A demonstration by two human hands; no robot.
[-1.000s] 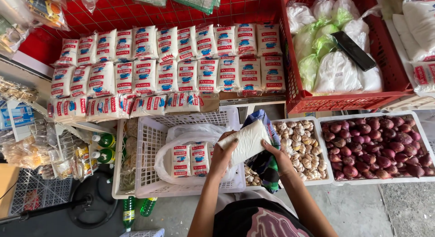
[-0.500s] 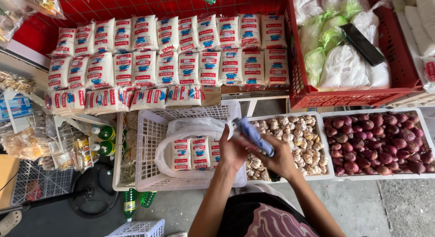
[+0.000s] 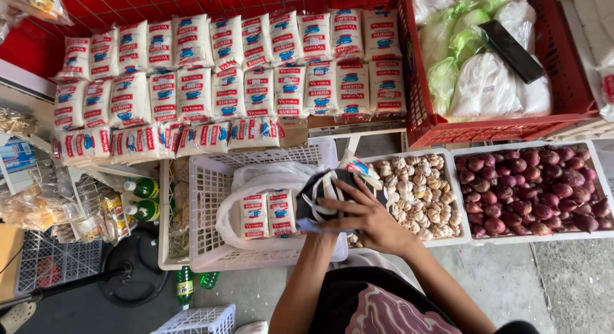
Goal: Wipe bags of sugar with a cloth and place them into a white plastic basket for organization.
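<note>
The left hand is hidden here — only its forearm shows, running up under a dark bundle with white stripes [image 3: 323, 196], so I cannot tell how its fingers are set. The right hand [image 3: 368, 219] lies on top of that bundle, fingers spread and curled over it, pressing rather than pinching. The bundle looks like crumpled cloth or a folded bag; which one is hard to make out. It sits at the right end of the white plastic crate [image 3: 204, 187], just beside the tray of garlic [image 3: 419, 193].

Inside the crate, a clear plastic bag [image 3: 256, 180] holds two white packets with red and blue print [image 3: 268, 214] — any more beneath are out of sight. On the shelf above, rows of the same packets [image 3: 224, 78] lie in three tiers, the front tier partly overlapped. Two green bottles [image 3: 144, 200] lie left of the crate, two more under it. The tray of red onions [image 3: 531, 190] is cut off at the right edge. The red crate [image 3: 486, 126] carries bagged greens and a dark flat object [image 3: 511, 51].
</note>
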